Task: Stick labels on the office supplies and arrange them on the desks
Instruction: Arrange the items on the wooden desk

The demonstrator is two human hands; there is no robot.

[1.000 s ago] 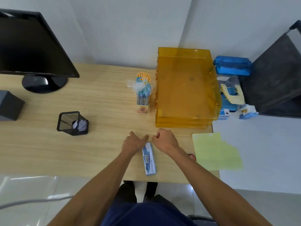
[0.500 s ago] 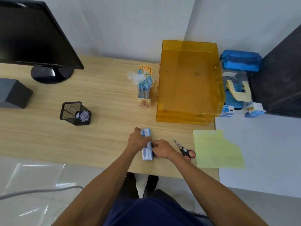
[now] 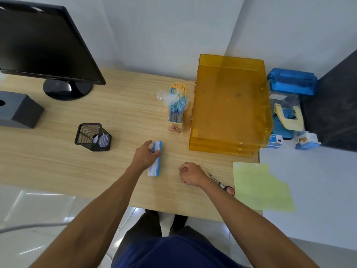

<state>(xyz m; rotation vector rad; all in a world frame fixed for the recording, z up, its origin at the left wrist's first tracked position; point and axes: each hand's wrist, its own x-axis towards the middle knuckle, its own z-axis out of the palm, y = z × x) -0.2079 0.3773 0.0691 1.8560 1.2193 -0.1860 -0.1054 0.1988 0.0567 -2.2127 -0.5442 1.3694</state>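
A: Head view: the left hand [image 3: 146, 154] grips a slim blue-and-white box [image 3: 155, 161] lying on the wooden counter [image 3: 58, 161], fingers wrapped over its far half.

B: Any writing on it?

A: Print shows on the white face, but it is too small and blurred to read. The same goes for the small blue-and-white carton [image 3: 274, 141] past the trays.

B: And the right hand [image 3: 190, 174]?

A: Loosely curled, holding nothing, resting just right of the box with a clear gap between them. Scissors [image 3: 222, 184] lie partly under its wrist, red handles toward the near edge.

B: Where is there room?

A: Bare wood stretches left of the box to the mesh cup [image 3: 92, 137], and on toward the monitor [image 3: 46, 47] and grey block [image 3: 19, 111]. A pencil pack [image 3: 176, 108] stands behind the box, just beside the stacked orange trays [image 3: 229, 105], which fill the counter's far right corner.

B: The right edge?

A: A yellow-green sheet [image 3: 260, 186] overhangs it onto the adjoining white counter [image 3: 318, 180], where a blue case [image 3: 292, 83] and a hole punch [image 3: 288, 118] sit near the wall.
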